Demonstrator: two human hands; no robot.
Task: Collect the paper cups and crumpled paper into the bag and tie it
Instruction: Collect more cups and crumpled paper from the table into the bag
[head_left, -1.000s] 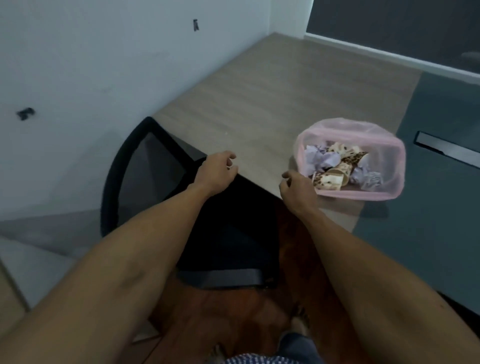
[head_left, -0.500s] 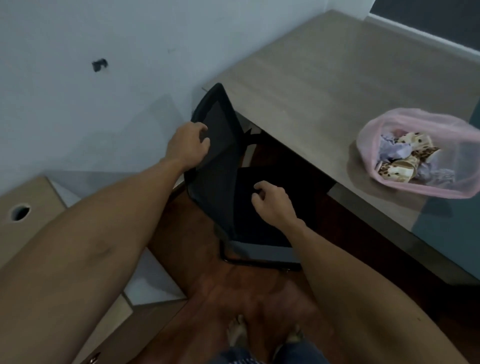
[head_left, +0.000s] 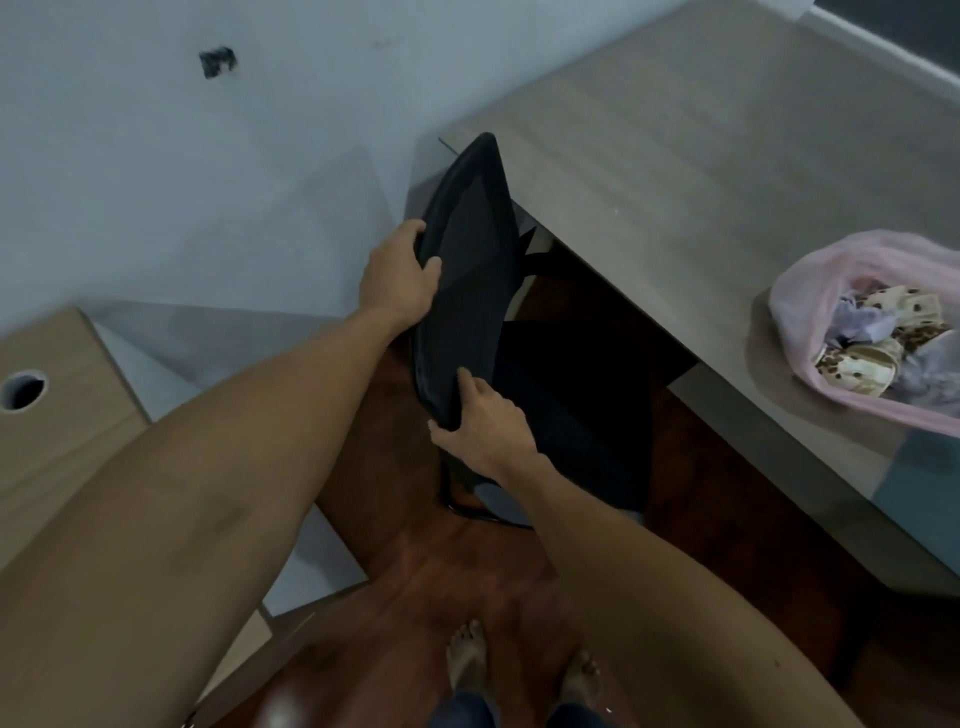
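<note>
The left hand (head_left: 397, 275) is gripping the upper edge of the black chair (head_left: 470, 270) back, fingers curling over its rim, while the right hand (head_left: 485, 423) is clutching the same back lower down, nearer the person. Well off to the right of both hands, the pink bag (head_left: 810, 280) is sitting open on the tabletop (head_left: 675, 171), holding cups (head_left: 860, 361) and crumpled paper (head_left: 865, 325).
</note>
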